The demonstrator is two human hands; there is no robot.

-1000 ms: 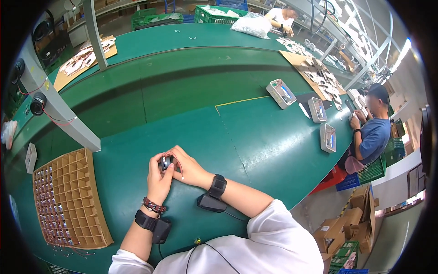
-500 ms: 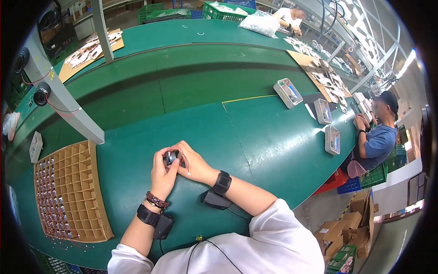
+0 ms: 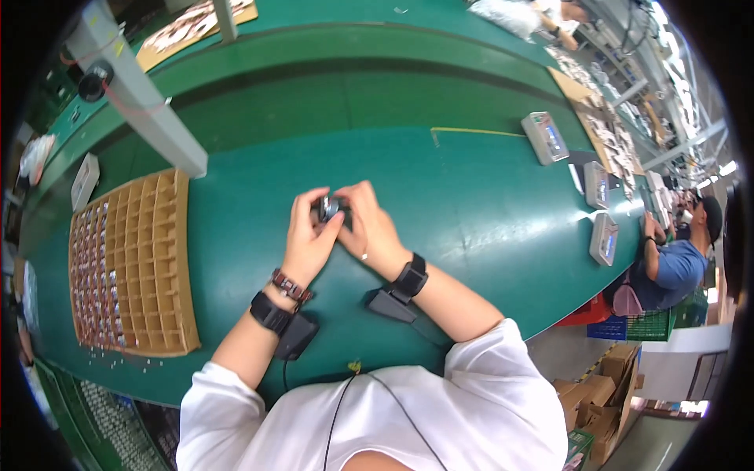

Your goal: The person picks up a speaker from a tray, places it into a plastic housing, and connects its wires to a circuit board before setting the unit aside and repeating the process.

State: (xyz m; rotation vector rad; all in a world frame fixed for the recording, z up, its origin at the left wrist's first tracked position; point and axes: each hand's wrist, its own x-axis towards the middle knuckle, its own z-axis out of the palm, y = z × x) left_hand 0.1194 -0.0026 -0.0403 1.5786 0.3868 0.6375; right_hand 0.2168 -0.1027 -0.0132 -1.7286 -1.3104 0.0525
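Together, the hands [image 3: 309,238] curl closely around 1 small dark round part [image 3: 328,208]; too blurred to read.

Both hands [image 3: 309,243] [image 3: 377,237] close together, fingers [image 3: 359,201] bent inward, forearms [image 3: 455,304] in an inverted V

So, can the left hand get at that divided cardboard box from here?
Probably yes: only green tabletop shows between the left hand and the divided cardboard box. But that hand and the right hand both hold a small dark round part, so it would likely need to let go.
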